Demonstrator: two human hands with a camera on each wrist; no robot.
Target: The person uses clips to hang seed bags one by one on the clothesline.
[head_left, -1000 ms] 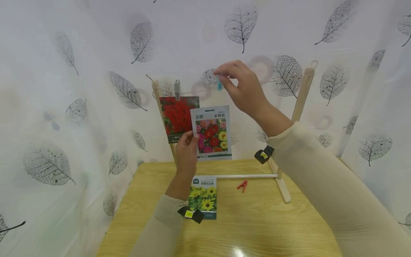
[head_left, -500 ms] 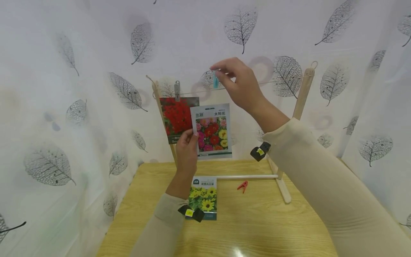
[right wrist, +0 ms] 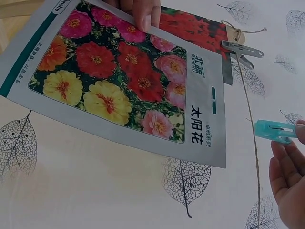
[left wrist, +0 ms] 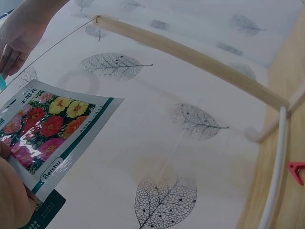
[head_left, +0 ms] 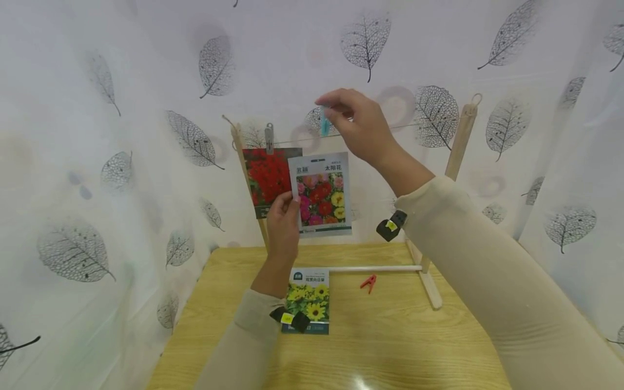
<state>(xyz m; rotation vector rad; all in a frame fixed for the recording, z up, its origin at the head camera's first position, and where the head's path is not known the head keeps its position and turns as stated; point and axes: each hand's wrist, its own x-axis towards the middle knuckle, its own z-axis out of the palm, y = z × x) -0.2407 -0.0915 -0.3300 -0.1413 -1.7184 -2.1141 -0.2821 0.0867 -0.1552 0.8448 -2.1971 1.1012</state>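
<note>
My left hand [head_left: 284, 230] pinches the left edge of a seed packet [head_left: 323, 197] printed with pink, red and yellow flowers, holding it upright just below the string [head_left: 400, 126]. Up at the string, my right hand [head_left: 361, 124] pinches a teal clothespin [head_left: 325, 123] by its handle end. In the right wrist view the teal clothespin [right wrist: 276, 131] has its tip at the string, apart from the packet's top edge; whether it grips the string I cannot tell. Left of these, a grey clothespin [head_left: 270, 138] holds a red-flower packet [head_left: 274, 179] on the string, partly covered by the held packet.
Two wooden posts, the right one [head_left: 458, 143] plainly seen, carry the string; a white rod [head_left: 375, 268] runs between them low down. On the wooden table [head_left: 390, 336] lie a yellow-flower packet [head_left: 312, 298], partly behind my left wrist, and a red clothespin [head_left: 369, 283]. A leaf-print curtain [head_left: 312, 49] hangs behind.
My right hand has shifted slightly left along the string with the teal clothespin, which now shows more. My left hand has raised the held packet a little.
</note>
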